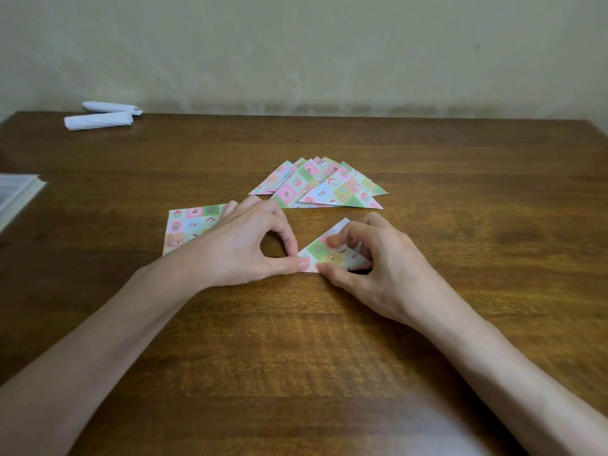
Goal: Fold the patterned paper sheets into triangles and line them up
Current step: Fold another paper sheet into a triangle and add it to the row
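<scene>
Patterned paper triangle (332, 253) sits on the worktop (296, 340) right in front of me; my left hand (250, 245) pinches its left corner, my right hand (368, 258) presses its fingers on the fold. Finished triangles (319, 185) overlap just behind, unfolded sheets (187, 227) under my left hand.
</scene>
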Demonstrator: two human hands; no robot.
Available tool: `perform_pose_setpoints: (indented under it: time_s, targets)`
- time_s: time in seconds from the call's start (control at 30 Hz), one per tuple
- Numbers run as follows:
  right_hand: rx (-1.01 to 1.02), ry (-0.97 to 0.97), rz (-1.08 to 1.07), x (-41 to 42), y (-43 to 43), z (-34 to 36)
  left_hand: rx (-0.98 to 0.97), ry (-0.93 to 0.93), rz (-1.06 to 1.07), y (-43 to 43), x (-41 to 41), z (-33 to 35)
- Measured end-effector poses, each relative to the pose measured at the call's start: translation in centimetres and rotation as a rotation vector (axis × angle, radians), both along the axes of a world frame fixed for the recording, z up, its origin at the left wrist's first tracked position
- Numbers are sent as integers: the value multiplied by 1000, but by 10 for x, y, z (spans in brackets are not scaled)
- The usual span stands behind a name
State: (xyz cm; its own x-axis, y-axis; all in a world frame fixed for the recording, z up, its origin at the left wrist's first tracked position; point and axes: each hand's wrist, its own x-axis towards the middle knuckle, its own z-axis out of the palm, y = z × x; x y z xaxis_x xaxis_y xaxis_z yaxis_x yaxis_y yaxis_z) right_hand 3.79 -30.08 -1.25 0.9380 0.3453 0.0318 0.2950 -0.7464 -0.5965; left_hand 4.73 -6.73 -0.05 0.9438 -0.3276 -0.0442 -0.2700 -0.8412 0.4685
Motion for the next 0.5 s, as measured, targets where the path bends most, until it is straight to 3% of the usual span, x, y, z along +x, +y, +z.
perform_pose_setpoints:
  time_s: [0.3, 0.5]
  targets:
    - [18, -13, -8, -1, -1, -1, 7, 0, 24, -5, -3, 1]
    - [13, -27, 5, -1, -1, -2, -67, -23, -95, -4, -7, -3]
